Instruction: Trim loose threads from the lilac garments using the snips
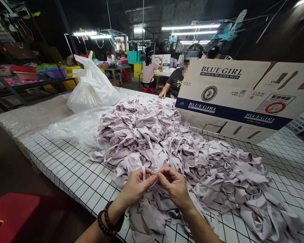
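Over the near side of a big heap of pale mauve fabric garments [152, 125], both my hands work close together at one thin strap [144, 172]. My left hand [139, 184], with dark beads round its wrist, pinches the strap, and a loop of it runs over the fingers. My right hand [174, 187] pinches at the same spot, its thumb and forefinger almost touching the left thumb. A small fitting seems to sit between the fingertips, too small to make out. The strap runs up into the heap, and more cloth hangs below my hands.
White cloth with a black grid covers the table [73, 168]. A white plastic bag [91, 87] and clear plastic lie at the left. An upright beer carton [233, 98] stands on the right, a person [176, 81] behind it. A red stool [12, 216] is at lower left.
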Action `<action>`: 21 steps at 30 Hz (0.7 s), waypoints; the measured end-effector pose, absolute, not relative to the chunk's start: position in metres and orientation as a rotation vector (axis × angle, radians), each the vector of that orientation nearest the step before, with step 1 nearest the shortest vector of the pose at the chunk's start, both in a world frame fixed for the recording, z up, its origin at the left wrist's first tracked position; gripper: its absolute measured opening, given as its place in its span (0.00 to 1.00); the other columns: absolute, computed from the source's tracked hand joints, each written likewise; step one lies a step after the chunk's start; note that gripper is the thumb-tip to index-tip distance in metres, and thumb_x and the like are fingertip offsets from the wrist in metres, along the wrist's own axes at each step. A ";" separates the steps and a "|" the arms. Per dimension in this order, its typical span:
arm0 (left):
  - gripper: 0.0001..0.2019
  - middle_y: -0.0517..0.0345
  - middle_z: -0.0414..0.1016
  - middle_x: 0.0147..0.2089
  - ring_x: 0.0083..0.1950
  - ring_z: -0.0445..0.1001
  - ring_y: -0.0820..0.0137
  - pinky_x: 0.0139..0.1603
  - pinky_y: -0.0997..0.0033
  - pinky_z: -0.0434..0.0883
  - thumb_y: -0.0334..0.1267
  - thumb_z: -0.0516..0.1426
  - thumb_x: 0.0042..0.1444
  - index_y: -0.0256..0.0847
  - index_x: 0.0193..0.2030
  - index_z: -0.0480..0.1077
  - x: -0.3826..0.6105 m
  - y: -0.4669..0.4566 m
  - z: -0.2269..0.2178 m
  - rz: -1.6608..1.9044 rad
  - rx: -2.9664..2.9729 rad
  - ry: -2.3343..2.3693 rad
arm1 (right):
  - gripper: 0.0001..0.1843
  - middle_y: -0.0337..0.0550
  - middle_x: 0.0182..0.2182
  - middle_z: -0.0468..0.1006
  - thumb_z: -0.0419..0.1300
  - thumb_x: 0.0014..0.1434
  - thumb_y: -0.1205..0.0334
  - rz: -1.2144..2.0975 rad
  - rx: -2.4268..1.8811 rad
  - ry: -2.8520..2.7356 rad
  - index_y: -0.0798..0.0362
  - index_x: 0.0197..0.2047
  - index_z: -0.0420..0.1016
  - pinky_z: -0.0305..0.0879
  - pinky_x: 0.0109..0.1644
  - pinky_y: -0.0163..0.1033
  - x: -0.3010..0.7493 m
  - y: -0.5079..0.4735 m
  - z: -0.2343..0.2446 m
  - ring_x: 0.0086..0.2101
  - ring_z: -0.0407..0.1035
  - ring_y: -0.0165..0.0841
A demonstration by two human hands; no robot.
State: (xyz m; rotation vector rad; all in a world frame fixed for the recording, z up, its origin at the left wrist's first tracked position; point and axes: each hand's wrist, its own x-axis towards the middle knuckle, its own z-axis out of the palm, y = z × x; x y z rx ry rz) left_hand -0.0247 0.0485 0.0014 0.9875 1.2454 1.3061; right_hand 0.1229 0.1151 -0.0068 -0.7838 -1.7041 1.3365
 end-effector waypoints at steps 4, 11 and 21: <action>0.16 0.65 0.59 0.23 0.24 0.55 0.77 0.24 0.76 0.52 0.50 0.60 0.54 0.36 0.34 0.70 -0.031 0.045 0.000 1.248 1.112 1.301 | 0.07 0.39 0.26 0.74 0.61 0.56 0.59 1.317 -0.779 -1.811 0.53 0.33 0.75 0.65 0.32 0.34 0.126 0.117 0.000 0.28 0.67 0.31; 0.16 0.66 0.59 0.23 0.24 0.54 0.78 0.24 0.78 0.53 0.49 0.62 0.53 0.36 0.30 0.68 -0.033 0.042 0.014 1.241 1.024 1.140 | 0.04 0.38 0.27 0.73 0.61 0.56 0.61 1.283 -0.636 -1.784 0.51 0.32 0.76 0.64 0.35 0.34 0.127 0.117 0.002 0.29 0.66 0.30; 0.15 0.70 0.57 0.17 0.15 0.50 0.83 0.15 0.80 0.47 0.41 0.67 0.43 0.38 0.28 0.66 -0.028 0.044 0.017 1.220 0.476 0.800 | 0.17 0.36 0.23 0.69 0.66 0.50 0.47 1.730 -0.747 -1.432 0.52 0.31 0.72 0.61 0.26 0.32 0.117 0.107 0.003 0.22 0.61 0.26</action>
